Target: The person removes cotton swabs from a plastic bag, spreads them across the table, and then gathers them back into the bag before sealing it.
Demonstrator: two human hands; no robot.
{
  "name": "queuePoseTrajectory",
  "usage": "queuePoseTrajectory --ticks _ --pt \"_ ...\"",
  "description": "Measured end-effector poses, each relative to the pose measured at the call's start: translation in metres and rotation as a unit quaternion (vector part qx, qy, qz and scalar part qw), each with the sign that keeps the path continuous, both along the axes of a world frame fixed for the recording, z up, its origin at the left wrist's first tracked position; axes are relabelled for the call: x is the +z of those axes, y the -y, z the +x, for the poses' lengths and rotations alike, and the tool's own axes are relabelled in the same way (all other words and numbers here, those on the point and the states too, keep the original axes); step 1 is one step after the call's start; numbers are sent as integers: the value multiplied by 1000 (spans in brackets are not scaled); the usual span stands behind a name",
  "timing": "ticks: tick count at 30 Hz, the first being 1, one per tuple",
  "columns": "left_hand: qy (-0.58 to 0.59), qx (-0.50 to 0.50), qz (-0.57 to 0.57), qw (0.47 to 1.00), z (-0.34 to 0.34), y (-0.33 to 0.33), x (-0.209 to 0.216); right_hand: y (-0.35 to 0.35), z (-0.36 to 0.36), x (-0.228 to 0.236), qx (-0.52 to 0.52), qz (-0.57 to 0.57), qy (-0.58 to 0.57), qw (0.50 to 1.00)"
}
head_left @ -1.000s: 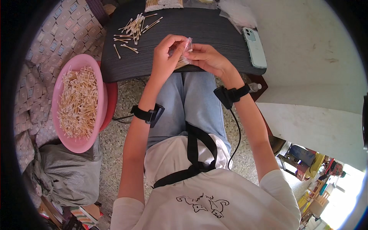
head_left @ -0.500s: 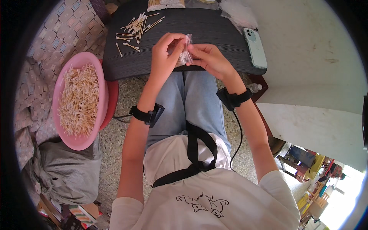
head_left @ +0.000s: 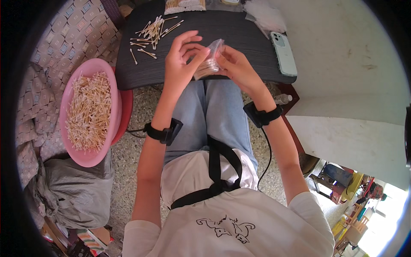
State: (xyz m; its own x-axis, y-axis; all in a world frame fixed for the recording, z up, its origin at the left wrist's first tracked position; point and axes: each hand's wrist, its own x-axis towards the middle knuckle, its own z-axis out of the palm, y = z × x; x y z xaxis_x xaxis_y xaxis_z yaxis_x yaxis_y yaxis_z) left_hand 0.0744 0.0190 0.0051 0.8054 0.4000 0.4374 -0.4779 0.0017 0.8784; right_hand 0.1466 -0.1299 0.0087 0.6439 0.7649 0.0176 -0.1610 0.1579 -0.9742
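A small clear plastic bag [head_left: 208, 66] of cotton swabs is tilted above the front edge of the dark table, the swabs packed side by side. My right hand [head_left: 236, 66] pinches its right side between thumb and fingers. At the bag's upper left is my left hand [head_left: 183, 60], fingers lifted and apart, its thumb against the plastic; whether the lower fingers touch behind it is hidden. Loose cotton swabs [head_left: 153, 32] lie scattered on the table's left part. To the left, a pink basin [head_left: 88, 160] holds a heap of cotton swabs [head_left: 89, 113].
Filled swab bags [head_left: 186, 5] lie at the black table's [head_left: 244, 28] far edge. Clear plastic bags [head_left: 267, 17] and a pale phone [head_left: 283, 53] are at its right. A red stool [head_left: 125, 115] supports the basin. A cable [head_left: 269, 158] hangs from my right wrist strap.
My left hand's fingers have lifted and spread away from the bag. The bag has tilted, showing more of the swabs, while my right hand keeps its grip.
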Motion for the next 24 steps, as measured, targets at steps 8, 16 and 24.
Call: queuePoseTrajectory --ticks 8,16,24 --pt "-241 -127 -125 954 -22 6 -3 14 3 7 -18 10 -44 999" --pt "-188 -55 -143 970 -27 14 -14 23 -6 22 8 -18 -83 996" --pt "-135 -26 -141 980 -29 20 -13 20 -18 32 -83 -115 50 989"
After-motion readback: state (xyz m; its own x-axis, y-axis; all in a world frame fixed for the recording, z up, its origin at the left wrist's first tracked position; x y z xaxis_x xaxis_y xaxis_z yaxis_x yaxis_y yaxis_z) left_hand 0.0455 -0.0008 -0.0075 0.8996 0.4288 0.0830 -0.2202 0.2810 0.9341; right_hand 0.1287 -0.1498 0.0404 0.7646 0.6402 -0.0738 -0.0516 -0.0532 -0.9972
